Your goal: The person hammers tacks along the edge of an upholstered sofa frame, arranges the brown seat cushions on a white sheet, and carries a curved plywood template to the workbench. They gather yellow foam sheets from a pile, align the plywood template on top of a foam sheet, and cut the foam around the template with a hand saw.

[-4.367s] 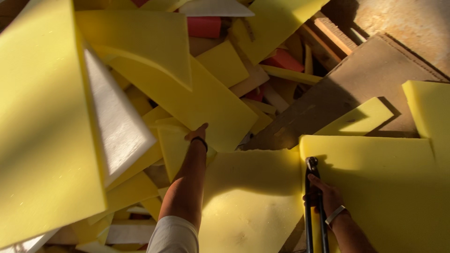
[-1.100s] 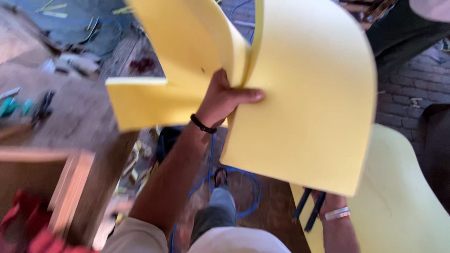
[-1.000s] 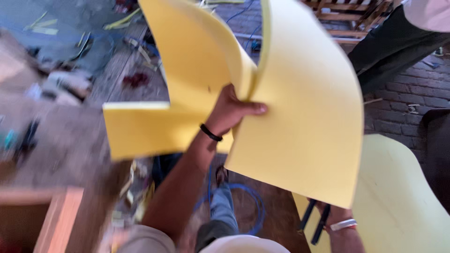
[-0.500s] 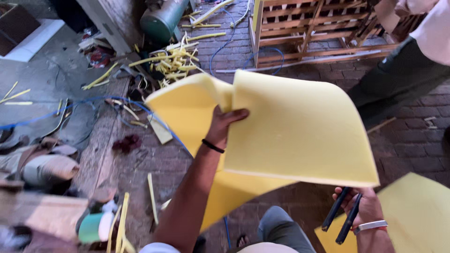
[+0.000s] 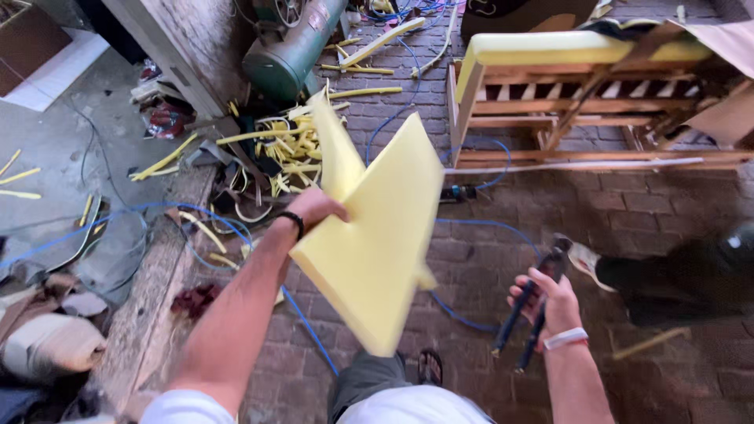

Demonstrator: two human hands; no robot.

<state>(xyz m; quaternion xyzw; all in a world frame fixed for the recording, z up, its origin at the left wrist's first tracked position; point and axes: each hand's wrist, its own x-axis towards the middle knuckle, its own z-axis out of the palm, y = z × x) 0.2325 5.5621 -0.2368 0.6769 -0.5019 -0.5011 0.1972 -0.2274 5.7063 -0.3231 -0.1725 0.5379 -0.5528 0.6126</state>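
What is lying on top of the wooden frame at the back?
A long yellow foam cushion lies along the top of the wooden frame. A brown cardboard sheet covers its right end, so what is beneath there cannot be seen.

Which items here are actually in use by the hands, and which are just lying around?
In hand:
- yellow foam sheet, held by left hand
- dark long-handled shears, in right hand

Lying about:
- green metal tank
- yellow foam strips
- blue hose
- wooden frame
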